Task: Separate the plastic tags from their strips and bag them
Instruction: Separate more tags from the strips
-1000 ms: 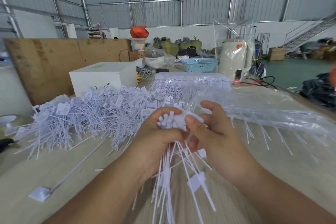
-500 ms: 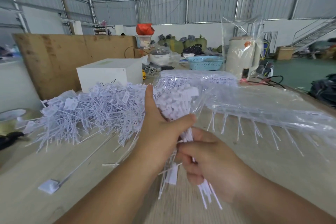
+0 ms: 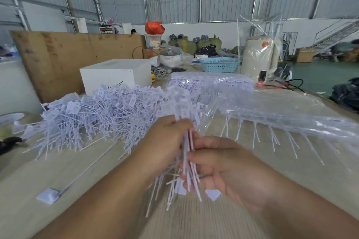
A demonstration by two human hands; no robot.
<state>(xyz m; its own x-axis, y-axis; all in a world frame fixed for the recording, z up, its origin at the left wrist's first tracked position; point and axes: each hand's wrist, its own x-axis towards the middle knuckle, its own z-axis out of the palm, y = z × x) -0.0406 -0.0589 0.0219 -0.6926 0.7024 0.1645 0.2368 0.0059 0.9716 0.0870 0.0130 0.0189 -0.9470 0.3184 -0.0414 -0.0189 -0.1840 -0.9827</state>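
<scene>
Two bare hands hold one bunch of white plastic tags (image 3: 187,153) upright over a pale wooden table (image 3: 58,190), near the viewer. The left hand (image 3: 165,145) is curled around the middle of the bunch, with the square tag heads fanning out above it. The right hand (image 3: 219,170) is curled round the thin tails lower down, fingers closed on them. Motion blur hides whether any strip is still attached to this bunch.

To the left and farther back, a large loose heap of white tags (image 3: 101,116) sprawls across the table. To the right, a long clear plastic bag (image 3: 272,114) lies on its side, with tags inside and thin tails poking out along its near edge. Beyond it sits a flat stack of tags still in rows (image 3: 209,81), apparently not yet separated. A single tag (image 3: 48,196) lies alone at near left.

Judging from this, bagging has begun, but most tags remain outside the bag, so much work is left.
</scene>
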